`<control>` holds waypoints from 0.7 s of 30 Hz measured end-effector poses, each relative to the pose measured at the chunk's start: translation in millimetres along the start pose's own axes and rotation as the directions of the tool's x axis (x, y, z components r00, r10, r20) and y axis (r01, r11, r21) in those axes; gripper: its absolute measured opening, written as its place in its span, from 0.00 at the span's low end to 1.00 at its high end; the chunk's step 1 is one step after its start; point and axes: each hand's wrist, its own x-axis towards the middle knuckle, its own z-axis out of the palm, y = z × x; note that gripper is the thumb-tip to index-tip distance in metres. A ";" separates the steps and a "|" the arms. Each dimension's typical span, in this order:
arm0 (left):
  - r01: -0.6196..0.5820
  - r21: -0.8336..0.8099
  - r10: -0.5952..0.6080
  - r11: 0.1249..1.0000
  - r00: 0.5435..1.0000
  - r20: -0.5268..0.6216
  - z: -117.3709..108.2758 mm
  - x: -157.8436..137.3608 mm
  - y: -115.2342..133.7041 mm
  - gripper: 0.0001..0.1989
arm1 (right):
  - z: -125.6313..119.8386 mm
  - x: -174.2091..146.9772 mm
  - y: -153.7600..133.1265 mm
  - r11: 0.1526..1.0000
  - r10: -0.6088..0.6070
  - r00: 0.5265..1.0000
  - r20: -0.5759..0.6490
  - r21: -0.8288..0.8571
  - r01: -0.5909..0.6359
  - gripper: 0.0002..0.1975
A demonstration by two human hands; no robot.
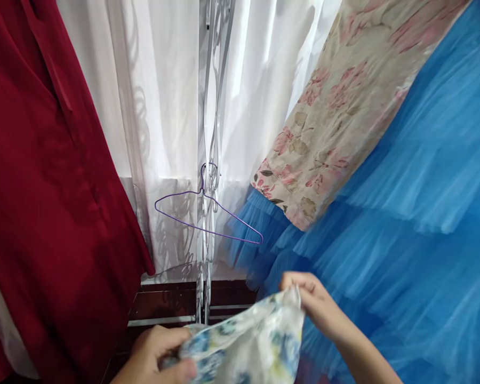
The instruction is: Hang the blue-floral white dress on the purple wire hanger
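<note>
White cotton-like cloth (244, 341) with a blurred blue, green and yellow floral print stretches between the two hands at the bottom of the head view, its upper edge slanting up to the right. Above it, a thin purple clothes hanger (210, 232), a slim triangle with rounded ends, hangs bare on a pale metal stand (202, 261) with curling scrollwork. Behind stands a sheer white curtain (164, 106) in soft vertical folds. Smooth, deep red fabric (64, 186) drapes down the left side; on the right, a beige garment (328, 128) printed with pink flowers lies over ruffled blue tulle (416, 229) in gauzy tiers. Dark reddish flooring (164, 306) shows below the curtain.

The left hand (158, 354) grips the cloth's left edge, thumb against curled fingers. The right hand (314, 301) pinches its upper right corner, fingers folded in toward the thumb.
</note>
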 end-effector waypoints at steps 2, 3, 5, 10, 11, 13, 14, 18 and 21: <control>-0.044 0.114 0.018 0.992 0.974 0.225 4.0 0.2 -2.1 0.13 | -16.7 31.9 -7.0 0.988 -0.109 0.972 -0.209 0.087 0.129 0.14; -0.058 0.149 0.012 0.987 0.955 0.295 5.1 1.5 -4.2 0.12 | -22.6 50.6 -12.4 0.976 -0.147 0.952 -0.269 0.119 0.184 0.13; -0.062 0.175 0.010 0.983 0.959 0.283 4.0 6.1 -10.7 0.11 | -27.7 89.3 -26.0 0.956 -0.168 0.950 -0.264 0.192 0.222 0.13; -0.016 0.121 0.028 0.992 0.995 -0.097 -16.1 24.5 -26.7 0.16 | -12.3 166.7 -62.3 0.965 -0.118 0.985 -0.122 0.222 0.143 0.10; -0.025 0.096 0.038 0.995 0.990 -0.133 -20.8 28.4 -26.8 0.16 | -7.3 176.5 -67.7 0.969 -0.096 0.992 -0.087 0.221 0.113 0.09; -0.068 0.035 0.073 0.997 0.985 -0.157 -29.1 36.1 -23.8 0.15 | 2.5 190.5 -74.6 0.975 -0.048 0.999 -0.007 0.217 0.048 0.07; -0.092 0.003 0.091 0.996 0.983 -0.162 -32.8 39.6 -21.7 0.16 | 7.2 194.9 -75.8 0.977 -0.027 0.999 0.032 0.214 0.020 0.06; -0.152 -0.053 0.139 0.987 0.971 -0.192 -50.3 51.6 -22.8 0.14 | 21.9 199.4 -68.8 0.978 -0.002 0.993 0.116 0.210 -0.022 0.08; -0.185 0.098 0.197 0.978 0.973 -0.123 -69.0 63.2 -40.8 0.10 | 24.9 196.0 -61.1 0.979 -0.019 0.992 0.125 0.205 -0.007 0.11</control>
